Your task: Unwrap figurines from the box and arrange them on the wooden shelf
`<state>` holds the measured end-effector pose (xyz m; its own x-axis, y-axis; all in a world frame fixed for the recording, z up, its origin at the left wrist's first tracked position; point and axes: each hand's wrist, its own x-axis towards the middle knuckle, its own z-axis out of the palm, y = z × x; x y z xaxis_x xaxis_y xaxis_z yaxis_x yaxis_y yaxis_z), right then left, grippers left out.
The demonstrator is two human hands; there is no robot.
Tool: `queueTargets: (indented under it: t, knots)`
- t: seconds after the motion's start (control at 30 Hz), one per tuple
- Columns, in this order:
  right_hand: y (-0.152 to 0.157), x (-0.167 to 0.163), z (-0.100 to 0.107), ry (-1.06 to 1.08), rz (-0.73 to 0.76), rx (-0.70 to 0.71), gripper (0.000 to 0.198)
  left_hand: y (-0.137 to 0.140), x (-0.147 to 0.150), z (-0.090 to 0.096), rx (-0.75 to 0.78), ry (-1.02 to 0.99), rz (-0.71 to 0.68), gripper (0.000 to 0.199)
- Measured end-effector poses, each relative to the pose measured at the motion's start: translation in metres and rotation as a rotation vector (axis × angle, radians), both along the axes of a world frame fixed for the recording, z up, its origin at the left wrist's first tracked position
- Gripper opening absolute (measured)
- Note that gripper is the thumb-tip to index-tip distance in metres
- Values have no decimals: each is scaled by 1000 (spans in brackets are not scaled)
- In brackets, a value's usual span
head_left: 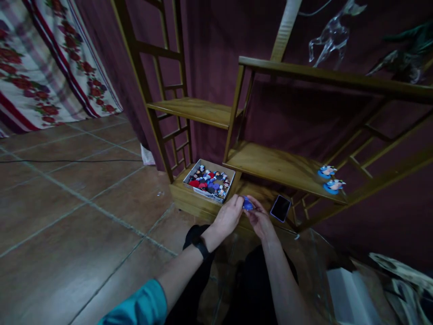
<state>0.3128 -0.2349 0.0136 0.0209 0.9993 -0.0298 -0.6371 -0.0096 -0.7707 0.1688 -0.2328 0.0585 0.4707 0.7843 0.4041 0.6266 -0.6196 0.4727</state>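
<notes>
Between my two hands is a small blue-purple piece [248, 204], mostly covered by fingers, so its exact kind does not show. My left hand [230, 214] pinches it from the left, and my right hand [259, 220] grips it from the right. Just beyond my left hand, an open cardboard box [190, 177] full of small red, purple, black and white figurines [210, 183] rests on the low shelf. Two small figurines on blue bases, one farther back [327, 171] and one nearer [334, 186], stand at the right end of the middle shelf.
A wooden display rack [270, 168] with stepped shelves stands before a dark red curtain. A phone [280, 208] lies right of my hands. A glass deer [329, 38] stands on the upper shelf. A black cable [71, 161] crosses the tiled floor; a white container [350, 295] sits lower right.
</notes>
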Motion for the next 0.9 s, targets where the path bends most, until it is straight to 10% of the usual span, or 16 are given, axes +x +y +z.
queueTargets:
  t: [0.9]
  knots:
    - [1,-14,-14,-86,43,-144,25,-4,-31,-3,190,216,-180,22]
